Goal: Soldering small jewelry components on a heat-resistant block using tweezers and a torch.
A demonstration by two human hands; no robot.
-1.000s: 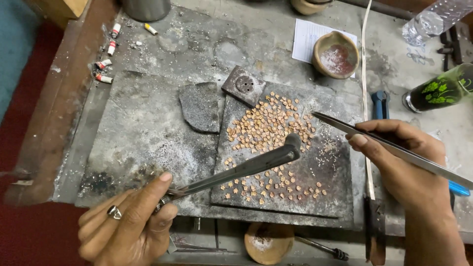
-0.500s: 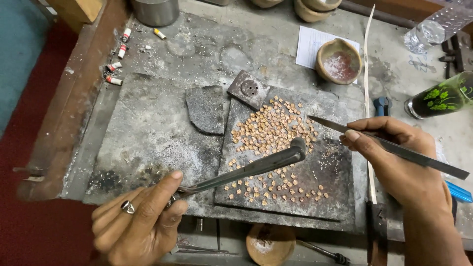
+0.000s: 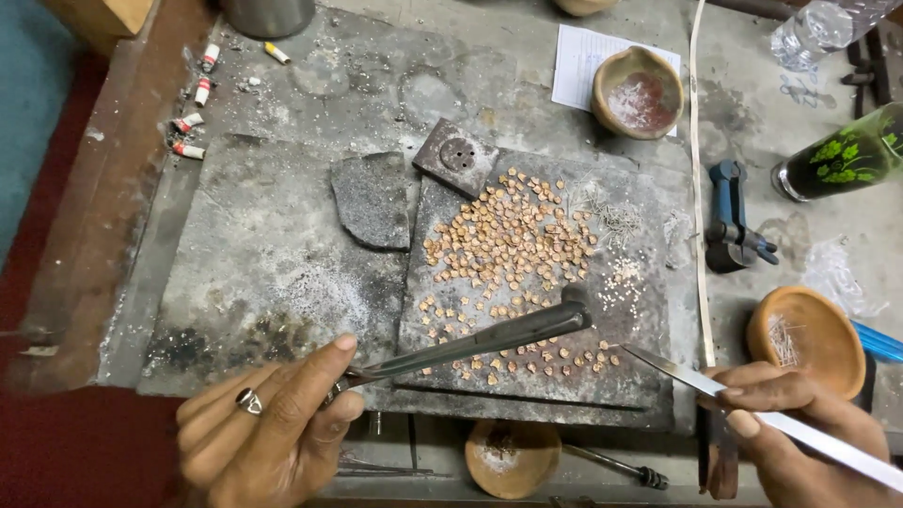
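left hand [image 3: 273, 433]: low left, dark ring on one digit, fingers [image 3: 324, 362] closed around the handle end of a long dark metal blowpipe-like torch tool [image 3: 470, 343]
torch tool: runs up-right from the hand, bent tip over the lower part of the dark square slate slab [image 3: 649, 376], just above the scattered pieces
right hand [image 3: 800, 442]: low right, fingers [image 3: 743, 423] pinched shut on long shiny steel tweezers [image 3: 696, 381]
tweezers: point up-left, tip at the slab's lower right, just beside the nearest pieces; touching or not, cannot tell
small orange-tan metal pieces [image 3: 508, 235]: many, spread over the slab, dense at upper middle, thinner toward the bottom edge
tiny pale wire bits [image 3: 616, 221]: loose on the slab's right part
small dark square plate with holes [image 3: 456, 155]: at the slab's top-left corner
grey broken stone chunk [image 3: 372, 198]: left of the slab
tabletop [image 3: 376, 75]: grey, sooty
clay bowl with reddish inside [image 3: 638, 92]: top, on white paper [image 3: 574, 71]
orange clay bowl with thin pins [image 3: 804, 339]: right, above right hand
blue clamp tool [image 3: 732, 216]: right of slab
green-printed glass [image 3: 842, 155]: far right
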